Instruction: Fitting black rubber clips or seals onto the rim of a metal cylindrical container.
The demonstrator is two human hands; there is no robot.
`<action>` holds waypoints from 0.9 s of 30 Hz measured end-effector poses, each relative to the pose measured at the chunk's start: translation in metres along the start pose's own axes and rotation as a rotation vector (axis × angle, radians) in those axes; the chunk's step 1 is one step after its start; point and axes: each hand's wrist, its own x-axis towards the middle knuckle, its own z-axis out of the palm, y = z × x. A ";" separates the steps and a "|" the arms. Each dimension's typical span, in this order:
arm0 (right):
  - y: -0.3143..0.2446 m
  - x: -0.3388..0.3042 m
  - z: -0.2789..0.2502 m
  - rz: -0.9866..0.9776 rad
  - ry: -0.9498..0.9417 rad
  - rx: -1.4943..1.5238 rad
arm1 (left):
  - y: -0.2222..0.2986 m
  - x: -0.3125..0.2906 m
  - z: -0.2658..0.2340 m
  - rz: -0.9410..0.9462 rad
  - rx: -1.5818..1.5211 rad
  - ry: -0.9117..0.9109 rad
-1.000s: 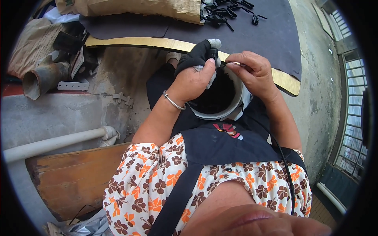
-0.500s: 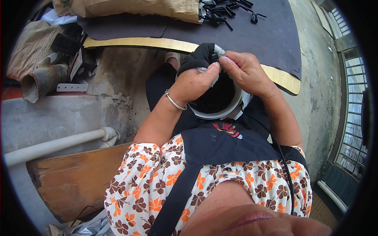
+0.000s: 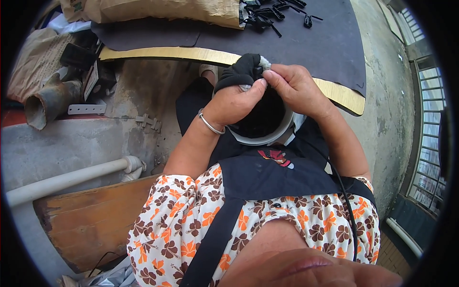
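Observation:
Above a white-rimmed bucket [image 3: 260, 141] both hands meet, close together. On my left hand [image 3: 239, 91] a black glove with greyish-white edges covers the fingers, while the thumb is bare. Those fingers curl closed around a small black piece [image 3: 258, 72], mostly hidden between them. My right hand [image 3: 292, 85] is bare, thumb and forefinger pinched together against the same spot; what lies in the pinch is too small to make out. Dark contents [image 3: 262, 117], not distinguishable one by one, fill the bucket's inside.
Beyond the hands stands a dark-topped table [image 3: 287, 50] with a gold edge. Several black plastic clip-like parts [image 3: 267, 14] lie on it by an open brown paper sack [image 3: 158, 12]. To the left are a rusty metal pipe [image 3: 52, 100] and a white pipe [image 3: 71, 179].
The hands stay together over the bucket. My right hand has shifted very slightly, its fingertips still pinched at the gloved fingers. Nothing is visibly let go.

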 end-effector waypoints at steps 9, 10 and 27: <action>0.022 0.030 -0.019 -0.011 0.310 -0.353 | 0.014 -0.007 -0.015 -0.157 0.594 -0.081; 0.030 0.043 -0.027 -0.008 0.434 -0.563 | 0.001 -0.010 -0.018 -0.023 0.669 -0.045; 0.017 -0.014 0.009 0.198 0.132 0.373 | -0.017 0.016 0.011 0.095 0.356 0.240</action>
